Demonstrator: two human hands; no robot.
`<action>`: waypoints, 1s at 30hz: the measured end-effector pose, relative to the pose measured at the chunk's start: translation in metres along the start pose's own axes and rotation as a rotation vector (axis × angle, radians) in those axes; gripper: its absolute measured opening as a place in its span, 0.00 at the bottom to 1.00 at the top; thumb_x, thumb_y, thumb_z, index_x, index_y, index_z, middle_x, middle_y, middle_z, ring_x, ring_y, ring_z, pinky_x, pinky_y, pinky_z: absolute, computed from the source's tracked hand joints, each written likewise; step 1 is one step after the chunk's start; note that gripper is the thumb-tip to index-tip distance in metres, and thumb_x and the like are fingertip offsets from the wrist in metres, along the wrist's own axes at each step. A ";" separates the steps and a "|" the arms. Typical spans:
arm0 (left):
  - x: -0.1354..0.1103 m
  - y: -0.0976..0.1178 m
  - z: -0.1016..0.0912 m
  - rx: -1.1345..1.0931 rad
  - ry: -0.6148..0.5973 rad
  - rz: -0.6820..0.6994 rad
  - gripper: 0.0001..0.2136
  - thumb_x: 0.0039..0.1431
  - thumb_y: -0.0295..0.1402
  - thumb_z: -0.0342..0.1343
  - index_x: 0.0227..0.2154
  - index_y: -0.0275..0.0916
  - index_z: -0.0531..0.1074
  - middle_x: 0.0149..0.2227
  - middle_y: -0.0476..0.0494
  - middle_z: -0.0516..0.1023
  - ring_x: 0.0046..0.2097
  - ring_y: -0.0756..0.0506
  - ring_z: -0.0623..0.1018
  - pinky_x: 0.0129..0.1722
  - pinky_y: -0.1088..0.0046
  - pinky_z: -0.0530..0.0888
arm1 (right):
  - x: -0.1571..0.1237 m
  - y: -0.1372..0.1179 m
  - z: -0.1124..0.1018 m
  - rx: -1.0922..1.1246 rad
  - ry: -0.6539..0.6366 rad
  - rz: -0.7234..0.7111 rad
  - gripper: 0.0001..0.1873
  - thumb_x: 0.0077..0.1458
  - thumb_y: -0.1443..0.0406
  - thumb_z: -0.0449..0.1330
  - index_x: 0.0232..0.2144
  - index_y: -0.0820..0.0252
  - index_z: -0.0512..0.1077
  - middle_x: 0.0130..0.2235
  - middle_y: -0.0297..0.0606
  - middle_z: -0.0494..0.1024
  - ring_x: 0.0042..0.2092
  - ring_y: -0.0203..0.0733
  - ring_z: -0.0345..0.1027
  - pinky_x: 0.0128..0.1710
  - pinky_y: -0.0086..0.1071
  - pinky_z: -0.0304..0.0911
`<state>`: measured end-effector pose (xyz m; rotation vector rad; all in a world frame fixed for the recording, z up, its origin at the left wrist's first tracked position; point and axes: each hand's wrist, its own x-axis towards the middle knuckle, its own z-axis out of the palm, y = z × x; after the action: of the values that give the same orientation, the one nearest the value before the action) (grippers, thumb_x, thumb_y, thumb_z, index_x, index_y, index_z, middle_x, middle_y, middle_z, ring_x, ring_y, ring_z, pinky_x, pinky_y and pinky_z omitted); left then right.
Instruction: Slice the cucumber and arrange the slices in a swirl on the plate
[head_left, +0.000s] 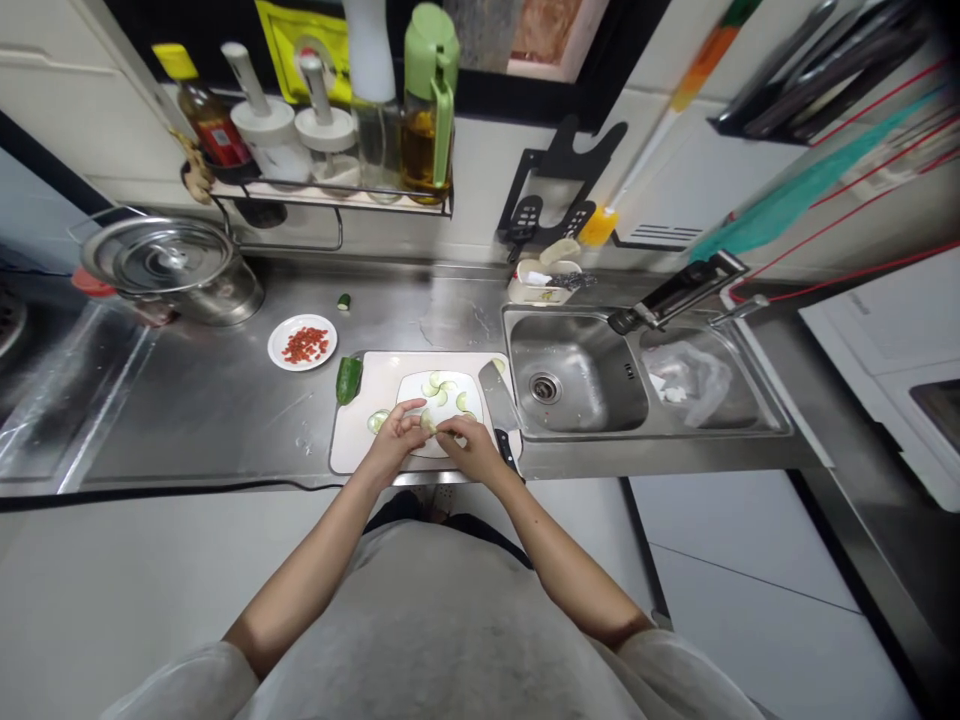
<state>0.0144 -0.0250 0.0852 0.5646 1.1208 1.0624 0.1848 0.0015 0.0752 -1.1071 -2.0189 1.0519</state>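
Over the front of a white square plate (409, 385), my left hand (394, 438) and my right hand (471, 448) meet at a thin pale-green cucumber slice (427, 421), pinching it between their fingertips. Curved cucumber slices (439, 384) lie in a pattern on the plate. The plate rests on a pale cutting board (375, 370). More slices (378, 421) sit on the board beside my left hand. A cut piece of cucumber (349, 380) lies at the board's left edge. Right of the plate is a cleaver (501, 400) with a black handle, close to my right hand.
A small plate of chopped red pieces (303, 342) and a cucumber end (343, 301) are on the steel counter. A lidded pot (180, 270) stands at left. The double sink (577, 375) with its faucet (675, 295) is at right. A shelf of bottles (330, 195) hangs behind.
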 end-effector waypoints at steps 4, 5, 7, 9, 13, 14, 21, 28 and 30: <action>0.005 -0.013 0.003 0.070 -0.038 0.029 0.30 0.41 0.38 0.68 0.50 0.40 0.66 0.31 0.52 0.72 0.30 0.55 0.69 0.33 0.77 0.66 | -0.008 0.008 -0.005 0.032 -0.028 0.103 0.07 0.56 0.65 0.56 0.33 0.58 0.75 0.32 0.35 0.77 0.34 0.36 0.65 0.35 0.30 0.59; 0.006 -0.016 0.005 0.083 -0.051 0.033 0.30 0.41 0.37 0.68 0.49 0.40 0.66 0.31 0.52 0.72 0.30 0.55 0.70 0.34 0.77 0.66 | -0.009 0.010 -0.008 0.029 -0.051 0.120 0.07 0.56 0.66 0.56 0.33 0.58 0.76 0.32 0.34 0.77 0.34 0.36 0.65 0.35 0.29 0.58; 0.011 -0.021 0.008 0.105 -0.075 0.044 0.28 0.41 0.36 0.67 0.48 0.39 0.67 0.30 0.53 0.71 0.30 0.55 0.70 0.34 0.77 0.66 | -0.009 0.016 -0.014 0.018 -0.113 0.143 0.08 0.55 0.66 0.56 0.32 0.58 0.76 0.31 0.34 0.77 0.33 0.35 0.65 0.34 0.28 0.58; 0.018 -0.025 0.012 0.131 -0.082 0.060 0.26 0.41 0.35 0.67 0.46 0.38 0.68 0.28 0.54 0.70 0.30 0.55 0.69 0.34 0.77 0.66 | -0.006 0.023 -0.021 0.002 -0.160 0.171 0.07 0.55 0.65 0.57 0.32 0.58 0.76 0.30 0.32 0.76 0.31 0.34 0.63 0.33 0.28 0.57; 0.038 -0.030 0.018 0.191 -0.077 0.104 0.25 0.41 0.33 0.66 0.44 0.37 0.68 0.26 0.55 0.68 0.28 0.55 0.68 0.32 0.77 0.65 | 0.006 0.041 -0.034 -0.011 -0.151 0.247 0.08 0.52 0.61 0.60 0.34 0.59 0.74 0.26 0.29 0.71 0.29 0.33 0.60 0.31 0.27 0.55; 0.044 -0.031 0.019 0.204 -0.076 0.117 0.24 0.41 0.32 0.66 0.44 0.37 0.69 0.26 0.55 0.68 0.28 0.55 0.68 0.31 0.77 0.65 | 0.010 0.045 -0.036 -0.009 -0.144 0.257 0.08 0.51 0.61 0.60 0.33 0.59 0.73 0.25 0.28 0.70 0.28 0.33 0.59 0.31 0.27 0.55; 0.072 -0.041 0.024 0.410 -0.009 0.163 0.18 0.42 0.32 0.63 0.40 0.36 0.72 0.23 0.56 0.66 0.25 0.54 0.65 0.28 0.77 0.63 | 0.033 0.071 -0.047 -0.081 -0.228 0.253 0.06 0.50 0.63 0.60 0.31 0.60 0.72 0.25 0.28 0.69 0.28 0.33 0.59 0.30 0.26 0.53; 0.077 -0.046 0.028 0.713 0.105 0.125 0.13 0.45 0.32 0.60 0.37 0.40 0.75 0.22 0.55 0.69 0.25 0.52 0.69 0.28 0.76 0.64 | 0.046 0.083 -0.058 -0.260 -0.376 0.213 0.10 0.55 0.68 0.55 0.36 0.59 0.76 0.30 0.33 0.76 0.32 0.36 0.66 0.35 0.27 0.56; 0.076 -0.047 0.030 0.768 0.126 0.133 0.12 0.47 0.32 0.59 0.37 0.41 0.75 0.24 0.54 0.71 0.27 0.51 0.70 0.29 0.76 0.65 | 0.049 0.085 -0.059 -0.294 -0.397 0.182 0.11 0.55 0.69 0.55 0.36 0.58 0.77 0.32 0.35 0.78 0.35 0.37 0.67 0.37 0.28 0.58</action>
<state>0.0646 0.0271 0.0241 1.2001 1.6236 0.7581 0.2418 0.0938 0.0381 -1.3347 -2.4862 1.1645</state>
